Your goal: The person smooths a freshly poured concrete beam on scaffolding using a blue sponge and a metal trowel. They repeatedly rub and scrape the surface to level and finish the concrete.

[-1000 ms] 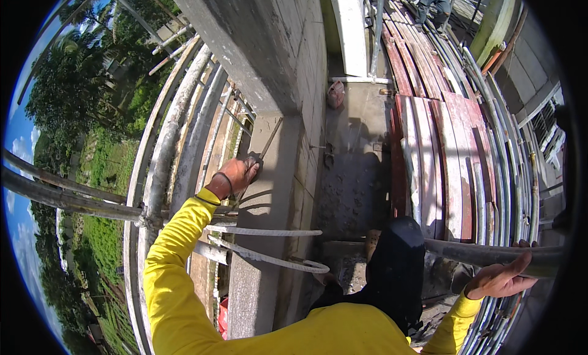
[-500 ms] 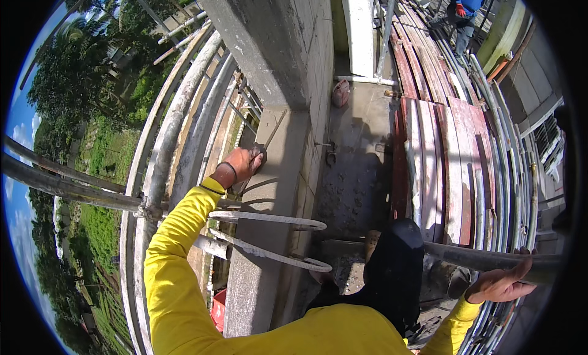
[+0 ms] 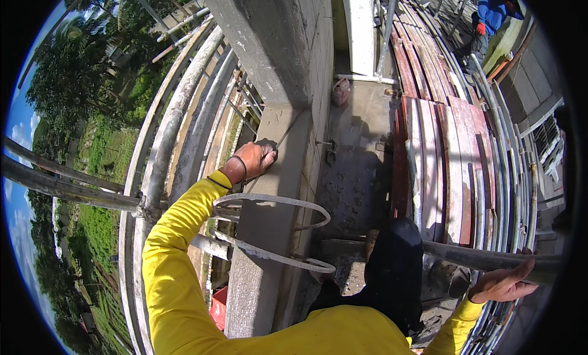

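My left hand [image 3: 252,159] is closed around the dark grip of a thin, long-edged tool [image 3: 288,131] on top of the grey concrete ledge [image 3: 264,263]. The tool's edge slants across the ledge toward the column; most of its body is hidden, so its exact kind cannot be made out. A pale, mortar-smeared bent rod [image 3: 278,199] loops over the ledge just nearer than that hand. Out to the right, my right hand [image 3: 503,284] grips a dark metal pipe [image 3: 459,254], its thumb and fingers partly round it.
A concrete column [image 3: 260,42] rises from the ledge's far end. Scaffold tubes [image 3: 177,116] run along the left, above a drop to greenery. Stacked reddish planks [image 3: 450,165] lie at right. A crumpled bag [image 3: 340,91] sits on the floor. Another person [image 3: 492,15] stands far right.
My left hand has slid a little farther and rightward along the ledge with the tool. My right hand stays on the pipe. The other person has shifted right and bent lower.
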`<state>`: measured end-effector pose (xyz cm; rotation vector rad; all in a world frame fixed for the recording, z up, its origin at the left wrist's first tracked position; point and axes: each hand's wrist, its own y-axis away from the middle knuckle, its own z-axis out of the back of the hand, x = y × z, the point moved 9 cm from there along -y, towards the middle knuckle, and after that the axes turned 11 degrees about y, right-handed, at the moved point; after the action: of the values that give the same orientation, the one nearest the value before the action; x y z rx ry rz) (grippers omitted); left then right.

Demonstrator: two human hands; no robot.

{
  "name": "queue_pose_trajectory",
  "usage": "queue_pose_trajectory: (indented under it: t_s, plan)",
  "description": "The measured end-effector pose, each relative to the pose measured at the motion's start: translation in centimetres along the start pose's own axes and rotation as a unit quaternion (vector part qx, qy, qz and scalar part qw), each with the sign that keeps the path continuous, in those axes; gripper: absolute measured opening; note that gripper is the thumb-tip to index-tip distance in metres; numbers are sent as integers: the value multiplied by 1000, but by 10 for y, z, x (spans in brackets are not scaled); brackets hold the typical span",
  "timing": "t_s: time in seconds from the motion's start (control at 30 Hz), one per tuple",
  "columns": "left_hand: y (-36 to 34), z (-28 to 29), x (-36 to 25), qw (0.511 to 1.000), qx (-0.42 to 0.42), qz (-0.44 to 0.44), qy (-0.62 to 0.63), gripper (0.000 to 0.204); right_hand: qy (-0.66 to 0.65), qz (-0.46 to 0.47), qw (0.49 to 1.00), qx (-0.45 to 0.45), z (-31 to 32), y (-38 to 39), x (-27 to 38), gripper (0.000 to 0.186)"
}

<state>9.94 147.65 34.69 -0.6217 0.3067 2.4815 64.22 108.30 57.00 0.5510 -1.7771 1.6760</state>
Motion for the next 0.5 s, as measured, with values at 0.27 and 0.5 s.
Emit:
queue_pose_trajectory:
  t_s: [0.27, 0.5]
  plan:
    - [24, 7, 17, 994, -17, 63, 85, 32, -8, -5, 1000, -5, 1, -3, -1, 45]
    - [5, 5, 9, 998, -1, 6, 57, 28, -24, 6, 1000, 4, -2, -1, 6, 46]
